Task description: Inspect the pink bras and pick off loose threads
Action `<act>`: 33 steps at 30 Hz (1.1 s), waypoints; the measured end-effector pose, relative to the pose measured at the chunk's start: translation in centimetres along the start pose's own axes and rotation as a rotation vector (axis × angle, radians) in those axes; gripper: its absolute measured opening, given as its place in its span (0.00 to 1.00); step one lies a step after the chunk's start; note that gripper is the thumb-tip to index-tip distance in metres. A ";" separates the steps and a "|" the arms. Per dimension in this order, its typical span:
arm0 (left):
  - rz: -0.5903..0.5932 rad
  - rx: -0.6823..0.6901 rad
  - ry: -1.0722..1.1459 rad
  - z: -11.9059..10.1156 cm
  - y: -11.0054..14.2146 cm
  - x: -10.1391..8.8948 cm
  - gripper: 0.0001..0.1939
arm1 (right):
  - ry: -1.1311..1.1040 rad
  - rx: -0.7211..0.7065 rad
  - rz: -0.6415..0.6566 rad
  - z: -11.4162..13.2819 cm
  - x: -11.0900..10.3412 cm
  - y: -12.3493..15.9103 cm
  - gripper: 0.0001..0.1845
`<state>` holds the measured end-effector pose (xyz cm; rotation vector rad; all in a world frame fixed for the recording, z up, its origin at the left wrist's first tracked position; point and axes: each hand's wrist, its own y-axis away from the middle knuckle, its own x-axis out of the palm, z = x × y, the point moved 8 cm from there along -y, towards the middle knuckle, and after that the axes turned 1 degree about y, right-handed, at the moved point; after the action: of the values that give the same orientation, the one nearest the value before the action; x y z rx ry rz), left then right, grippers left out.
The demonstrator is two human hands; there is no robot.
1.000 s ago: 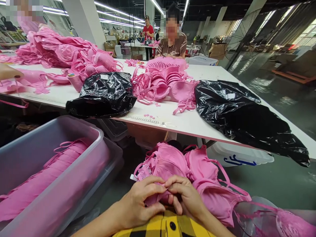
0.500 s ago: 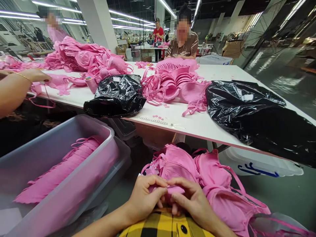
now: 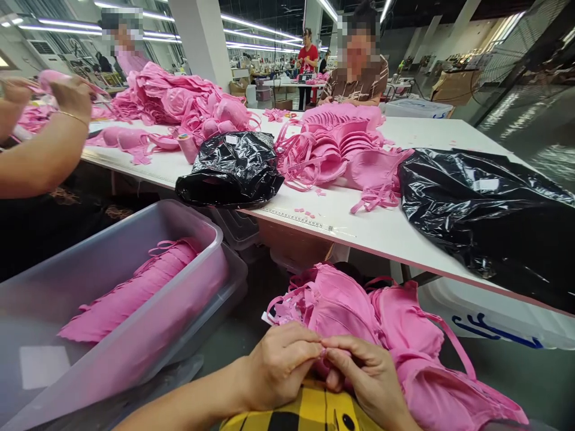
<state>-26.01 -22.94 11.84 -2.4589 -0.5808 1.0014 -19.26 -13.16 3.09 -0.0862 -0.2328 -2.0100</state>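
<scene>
1. The left hand (image 3: 281, 365) and the right hand (image 3: 366, 374) meet fingertip to fingertip above the lap, fingers curled tight, pinching a small fold of the pink padded fabric bra (image 3: 332, 308) between them.
2. That bra tops a heap of the same pink garments (image 3: 422, 365) on the lap, over a yellow-and-black checked cloth (image 3: 305, 413).
3. A translucent grey plastic bin (image 3: 112, 281), left of the lap, holds a row of stacked pink pieces (image 3: 130, 293).
4. On the white worktop (image 3: 359, 224), a crumpled black plastic bag (image 3: 231, 170) lies at the near edge, a larger black plastic sheet (image 3: 489, 215) towards the right end, nested pink cups (image 3: 336, 146) between them.
5. A co-worker's hands (image 3: 67, 93) hold pink fabric at the left end.
</scene>
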 end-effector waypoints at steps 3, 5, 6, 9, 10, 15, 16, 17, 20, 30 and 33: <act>-0.120 0.112 -0.013 -0.4 0.3 -0.5 0.09 | 0.003 0.115 0.066 -0.6 0.6 -0.3 0.18; -0.165 0.073 0.009 0.1 0.5 -0.8 0.08 | 0.002 0.166 0.105 -0.8 0.9 -0.4 0.20; -0.182 0.041 0.017 0.5 0.6 -1.1 0.08 | 0.008 0.173 0.108 -0.8 0.9 -0.5 0.22; -0.205 -0.033 -0.001 1.4 1.1 -2.0 0.08 | 0.157 0.099 0.035 -0.3 -0.1 -0.9 0.20; -0.210 -0.036 -0.020 1.6 1.2 -2.3 0.08 | 0.262 0.045 0.002 0.0 -0.5 -1.1 0.18; -0.149 0.162 -0.188 0.9 1.4 -2.5 0.09 | 0.770 -0.179 -0.076 1.4 -0.4 -2.0 0.16; -0.129 0.214 -0.226 0.6 1.4 -2.3 0.09 | 0.833 -0.187 -0.087 1.4 -0.3 -2.2 0.16; -0.113 0.256 -0.260 0.5 1.5 -2.2 0.10 | 0.885 -0.188 -0.095 1.4 -0.1 -2.4 0.17; -0.085 0.339 -0.346 0.2 1.5 -2.1 0.10 | 0.961 -0.165 -0.098 1.3 0.3 -2.9 0.17; 0.049 0.530 -0.509 0.5 2.4 -2.5 0.13 | 0.864 0.014 -0.050 -0.1 1.6 -4.1 0.09; 0.108 0.558 -0.516 0.5 2.5 -2.2 0.14 | 0.781 0.022 -0.030 -0.2 1.7 -3.8 0.09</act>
<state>-27.25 -26.05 11.48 -1.7579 -0.2626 1.6069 -23.47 -13.13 2.68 0.7074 0.2446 -1.9196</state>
